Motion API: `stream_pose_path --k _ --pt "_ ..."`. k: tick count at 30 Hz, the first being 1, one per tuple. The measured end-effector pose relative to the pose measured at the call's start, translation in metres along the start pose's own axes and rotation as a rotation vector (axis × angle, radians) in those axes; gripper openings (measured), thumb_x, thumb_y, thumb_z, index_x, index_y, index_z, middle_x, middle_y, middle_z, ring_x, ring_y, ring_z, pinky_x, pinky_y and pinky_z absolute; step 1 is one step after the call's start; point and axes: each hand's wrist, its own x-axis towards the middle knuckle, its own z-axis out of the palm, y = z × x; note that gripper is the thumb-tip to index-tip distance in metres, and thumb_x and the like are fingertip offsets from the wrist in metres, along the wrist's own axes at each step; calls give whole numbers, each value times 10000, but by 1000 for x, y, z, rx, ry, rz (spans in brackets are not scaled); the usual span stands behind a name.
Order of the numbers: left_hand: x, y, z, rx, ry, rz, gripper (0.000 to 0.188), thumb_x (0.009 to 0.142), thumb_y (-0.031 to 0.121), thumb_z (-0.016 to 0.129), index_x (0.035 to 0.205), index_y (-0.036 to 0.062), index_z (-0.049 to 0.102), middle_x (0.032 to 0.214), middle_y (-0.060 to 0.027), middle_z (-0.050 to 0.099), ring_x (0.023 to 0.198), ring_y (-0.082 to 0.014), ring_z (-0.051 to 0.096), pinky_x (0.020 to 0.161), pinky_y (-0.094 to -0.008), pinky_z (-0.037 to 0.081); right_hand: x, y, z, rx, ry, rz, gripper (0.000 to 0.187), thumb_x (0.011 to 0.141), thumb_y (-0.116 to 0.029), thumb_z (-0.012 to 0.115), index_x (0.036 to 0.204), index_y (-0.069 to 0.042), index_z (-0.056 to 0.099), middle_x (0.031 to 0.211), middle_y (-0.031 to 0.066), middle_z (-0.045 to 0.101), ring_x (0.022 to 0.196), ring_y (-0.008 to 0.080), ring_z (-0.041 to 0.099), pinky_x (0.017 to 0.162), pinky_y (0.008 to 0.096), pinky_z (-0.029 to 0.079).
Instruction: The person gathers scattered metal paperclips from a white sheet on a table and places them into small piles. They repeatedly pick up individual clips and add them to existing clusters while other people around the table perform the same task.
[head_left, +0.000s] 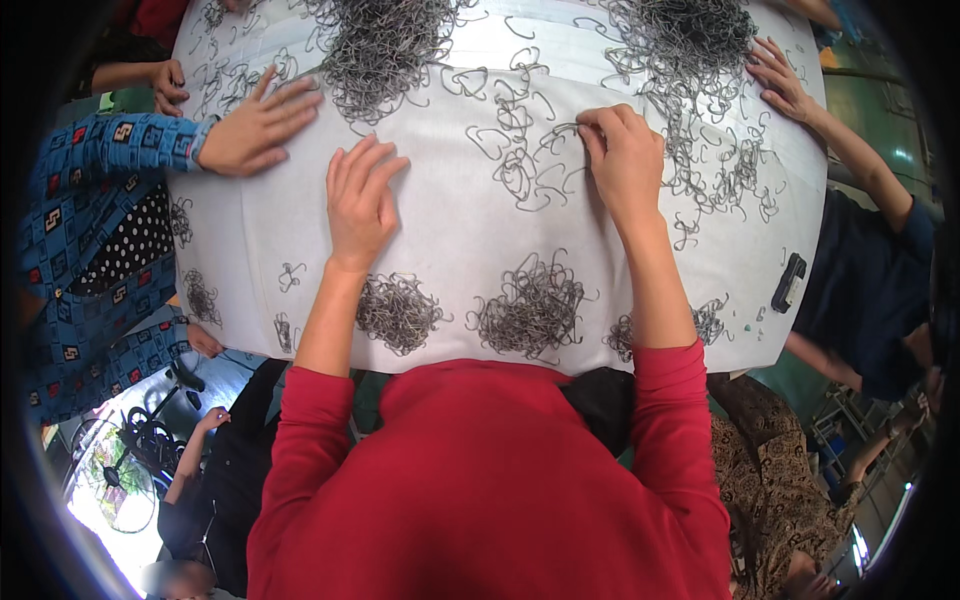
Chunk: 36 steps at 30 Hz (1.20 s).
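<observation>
My right hand (626, 165) pinches a small dark bent wire piece (563, 128) between thumb and fingertips, above the table. Just left of it lies a loose scatter of similar curved wire pieces (516, 165), some overlapping. My left hand (362, 205) holds nothing; its fingers are apart over the bare white cover. Close to my body, between my forearms, sit two tangled heaps of wire pieces: a smaller left heap (401, 313) and a larger middle heap (533, 308). Part of another small heap (711, 322) is hidden by my right forearm.
Large wire mounds, a far left mound (385, 45) and a far right mound (690, 40), cover the far side of the white-covered table (440, 230). A co-worker's hand (262, 125) reaches in at left, another person's hand (785, 80) at right. A black object (790, 283) lies near the right edge.
</observation>
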Motion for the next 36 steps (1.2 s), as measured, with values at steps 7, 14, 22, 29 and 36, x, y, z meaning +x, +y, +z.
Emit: stream_pose_path --k 7,14,22,29,36 --pt "-2 -1 2 8 -22 25 396 660 -72 507 989 111 633 1112 -44 589 1165 -253 506 1025 -481 308 10 -5 -3 -126 -168 70 90 803 -153 615 837 -69 616 826 75 596 729 229 584 688 388 417" --pt "14 56 18 -203 -198 298 392 720 12 573 1093 127 610 1220 -20 555 1247 -228 444 1078 -501 251 12 10 -32 792 -431 674 139 855 -182 624 868 -43 625 691 -41 549 629 59 497 573 194 359" --pt "62 111 83 -140 -484 608 509 911 359 456 1382 179 390 1452 32 340 1395 -165 195 1123 -561 73 -2 33 -59 1243 -221 819 120 869 -155 611 911 -43 597 770 -19 554 639 65 498 555 196 352" --pt "127 81 101 356 -468 316 537 974 394 211 1464 175 199 1521 36 196 1413 -141 117 1118 -569 -23 -29 56 -69 1242 -211 838 81 895 -144 571 886 -65 552 766 -11 515 658 79 471 564 199 328" --pt "151 -3 70 811 -268 70 469 941 217 332 1384 69 374 1465 -64 335 1388 -210 238 1044 -684 5 -65 59 -76 1123 -191 856 60 852 -105 605 899 -67 605 694 -20 550 603 66 484 539 191 348"
